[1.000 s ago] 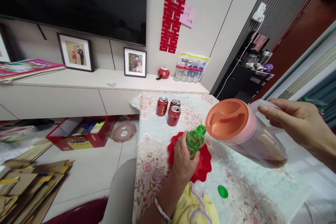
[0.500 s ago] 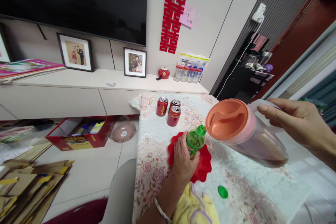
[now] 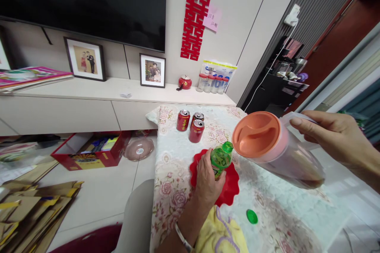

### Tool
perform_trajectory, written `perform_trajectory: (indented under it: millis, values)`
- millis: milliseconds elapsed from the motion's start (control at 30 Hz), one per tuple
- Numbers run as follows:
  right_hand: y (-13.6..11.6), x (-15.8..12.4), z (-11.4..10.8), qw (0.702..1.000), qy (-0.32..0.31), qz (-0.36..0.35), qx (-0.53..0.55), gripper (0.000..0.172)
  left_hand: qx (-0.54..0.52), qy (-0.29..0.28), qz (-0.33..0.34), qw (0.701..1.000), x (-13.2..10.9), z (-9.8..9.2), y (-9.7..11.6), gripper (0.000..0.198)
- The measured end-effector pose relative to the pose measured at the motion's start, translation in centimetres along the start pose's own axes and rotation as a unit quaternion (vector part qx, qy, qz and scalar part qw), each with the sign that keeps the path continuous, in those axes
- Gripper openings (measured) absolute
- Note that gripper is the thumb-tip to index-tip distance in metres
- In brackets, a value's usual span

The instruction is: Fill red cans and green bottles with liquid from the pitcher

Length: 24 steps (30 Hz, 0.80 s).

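My left hand [image 3: 207, 180] is wrapped round a small green bottle [image 3: 221, 159] that stands uncapped on a red scalloped plate [image 3: 229, 189]. My right hand [image 3: 335, 136] grips the handle of a clear pitcher [image 3: 277, 152] with an orange lid, tilted steeply so its spout meets the bottle's mouth. A little dark liquid lies in the pitcher's lower end. The bottle's green cap [image 3: 252, 216] rests on the floral tablecloth [image 3: 175, 166] in front of the plate.
Three red cans [image 3: 190, 123] stand at the table's far end. Behind them a low cabinet carries framed photos [image 3: 152, 70], a red pot [image 3: 185, 82] and jars [image 3: 212, 83]. A red box [image 3: 95, 151] and flattened cardboard [image 3: 32, 205] lie on the floor at left.
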State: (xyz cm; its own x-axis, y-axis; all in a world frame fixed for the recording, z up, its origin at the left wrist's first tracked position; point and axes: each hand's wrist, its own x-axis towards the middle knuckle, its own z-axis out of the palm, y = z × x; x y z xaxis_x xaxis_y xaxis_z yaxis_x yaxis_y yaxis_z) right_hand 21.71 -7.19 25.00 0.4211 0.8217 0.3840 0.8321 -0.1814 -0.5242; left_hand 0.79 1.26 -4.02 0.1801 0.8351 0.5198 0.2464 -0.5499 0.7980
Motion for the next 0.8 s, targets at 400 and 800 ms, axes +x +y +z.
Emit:
perform_trajectory:
  millis: [400, 800]
  values:
    - [-0.9, 0.0, 0.1, 1.0, -0.009, -0.013, -0.01, 0.065, 0.001, 0.001, 0.0, 1.0, 0.0, -0.1, 0.1, 0.083]
    - [-1.4, 0.0, 0.2, 0.999, -0.006, -0.032, -0.004, 0.063, -0.002, 0.0, -0.001, 1.0, 0.1, -0.2, 0.2, 0.084]
